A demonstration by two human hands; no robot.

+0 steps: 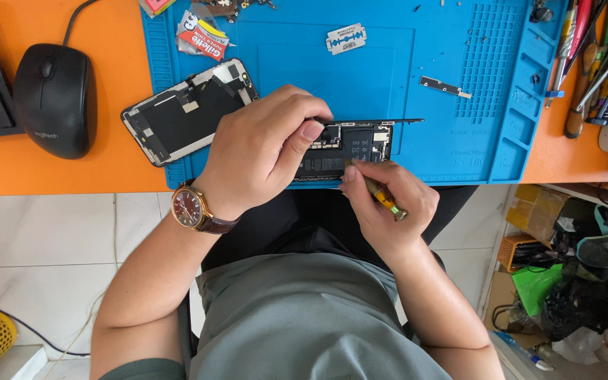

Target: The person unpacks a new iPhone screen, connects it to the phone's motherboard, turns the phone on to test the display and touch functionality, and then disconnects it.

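Gripping opened phone (350, 144), left hand (258, 151) hides its near half; right hand (388, 204) pinches screwdriver (381, 197), tip seemingly hidden.

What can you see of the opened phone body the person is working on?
The phone body lies flat near the front edge of the blue mat, open side up. Its inside looks dark, with black parts and small metal pieces within a thin frame. The left hand covers and steadies its left end; the right hand puts a yellow-handled screwdriver to its lower edge.
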